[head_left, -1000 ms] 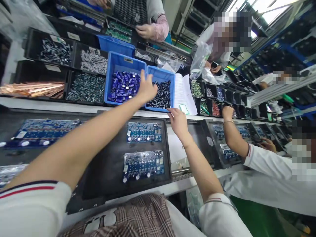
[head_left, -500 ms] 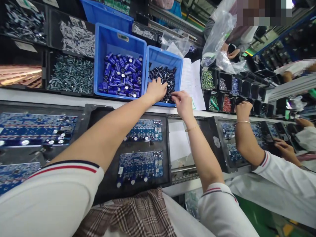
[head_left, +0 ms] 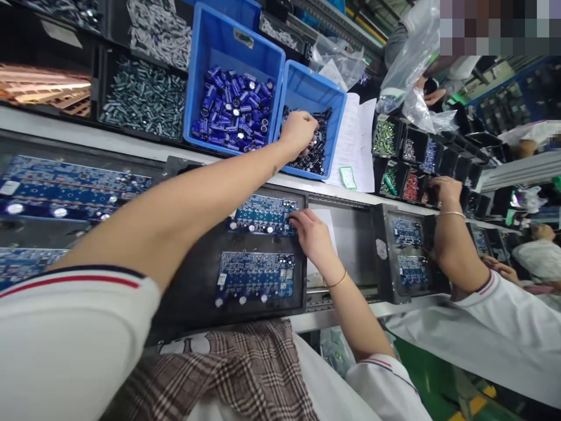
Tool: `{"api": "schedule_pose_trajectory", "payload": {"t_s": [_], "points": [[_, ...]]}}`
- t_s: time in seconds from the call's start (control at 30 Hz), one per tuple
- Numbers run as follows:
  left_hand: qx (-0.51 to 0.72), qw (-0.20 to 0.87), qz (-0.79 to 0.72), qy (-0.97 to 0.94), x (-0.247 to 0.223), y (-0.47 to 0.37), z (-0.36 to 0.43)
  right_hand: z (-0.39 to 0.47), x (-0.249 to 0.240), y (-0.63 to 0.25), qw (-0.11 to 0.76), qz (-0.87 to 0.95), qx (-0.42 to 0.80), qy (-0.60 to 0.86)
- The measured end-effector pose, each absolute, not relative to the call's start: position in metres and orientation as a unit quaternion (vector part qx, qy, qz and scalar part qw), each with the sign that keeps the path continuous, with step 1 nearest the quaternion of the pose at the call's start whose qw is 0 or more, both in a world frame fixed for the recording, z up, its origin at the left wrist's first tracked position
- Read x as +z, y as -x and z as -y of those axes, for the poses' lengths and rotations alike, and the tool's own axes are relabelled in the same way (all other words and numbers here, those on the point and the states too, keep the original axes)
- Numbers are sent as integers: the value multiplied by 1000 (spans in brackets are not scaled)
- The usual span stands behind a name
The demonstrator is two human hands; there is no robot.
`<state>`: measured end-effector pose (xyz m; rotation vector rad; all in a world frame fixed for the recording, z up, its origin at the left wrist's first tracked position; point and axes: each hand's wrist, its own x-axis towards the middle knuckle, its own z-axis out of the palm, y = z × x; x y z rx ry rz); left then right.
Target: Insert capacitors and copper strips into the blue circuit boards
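Observation:
My left hand reaches into the blue bin of small black capacitors. Its fingers are curled together among the parts, and what they hold is hidden. At the right end of the upper blue circuit board, the fingers of my right hand pinch a small black capacitor, mostly covered by the fingertips. A second circuit board lies below it in the same black tray. Both boards carry round, silver-topped capacitors along their lower edges.
A larger blue bin holds purple-blue capacitors. Black bins of metal parts stand to its left. Paper sheets lie right of the bins. Another tray with boards is at the right, where a co-worker's arm reaches over.
My right hand has moved from the edge of the black-capacitor bin down to the upper board. My left hand stays in that bin, its fingers now more curled. The view has shifted slightly.

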<state>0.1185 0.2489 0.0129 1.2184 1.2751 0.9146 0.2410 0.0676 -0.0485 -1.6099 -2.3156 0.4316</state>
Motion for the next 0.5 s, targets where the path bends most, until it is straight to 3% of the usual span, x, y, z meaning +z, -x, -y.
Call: {"api": "schedule_pose_trajectory", "payload": {"t_s": [0.07, 0.17, 0.23, 0.37, 0.5], "points": [[394, 700, -481, -351, 19, -99, -208, -67, -48, -241, 137, 808, 128, 559], [325, 771, -469, -284, 17, -67, -127, -66, -48, -241, 121, 817, 114, 552], [254, 841, -459, -132, 10, -52, -76, -67, -48, -242, 110, 823, 111, 546], [212, 874, -437, 4, -4, -48, -20, -72, -46, -241, 87, 839, 94, 529], [213, 877, -430, 27, -8, -57, -20, -74, -41, -240, 65, 847, 89, 520]]}}
